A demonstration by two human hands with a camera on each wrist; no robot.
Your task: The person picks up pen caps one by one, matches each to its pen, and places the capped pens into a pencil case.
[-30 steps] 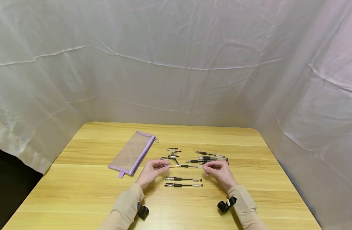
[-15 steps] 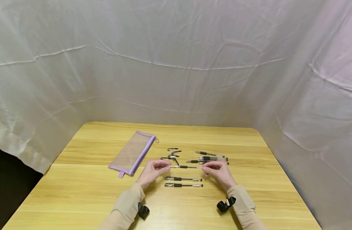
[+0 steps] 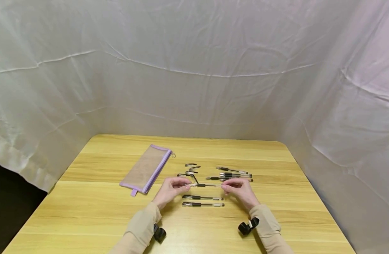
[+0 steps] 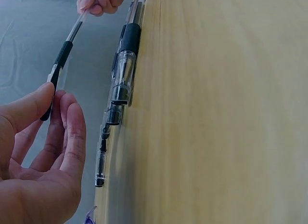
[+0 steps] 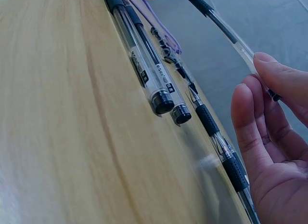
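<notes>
My left hand (image 3: 169,191) pinches a clear pen cap (image 3: 193,185) with a black clip between thumb and fingertips. Opposite it, my right hand (image 3: 242,193) holds the rear end of a black gel pen (image 3: 209,185). Above the table, the pen lies level between both hands, its tip end inside the cap; how deep it sits is hard to tell. In the left wrist view the black rubber grip (image 4: 63,53) meets the cap. The right wrist view shows the clear barrel (image 5: 244,53) between thumb and forefinger.
Two capped pens (image 3: 196,204) lie parallel nearer the body. Several loose caps (image 3: 192,172) are scattered beyond the left hand. Several uncapped pens (image 3: 233,170) lie beyond the right hand. A purple-edged mesh zip pouch (image 3: 143,171) rests at left on the wooden table (image 3: 96,211).
The hands have drawn slightly closer together. A second ago the pen tip and the cap were apart; now the tip end is in the cap.
</notes>
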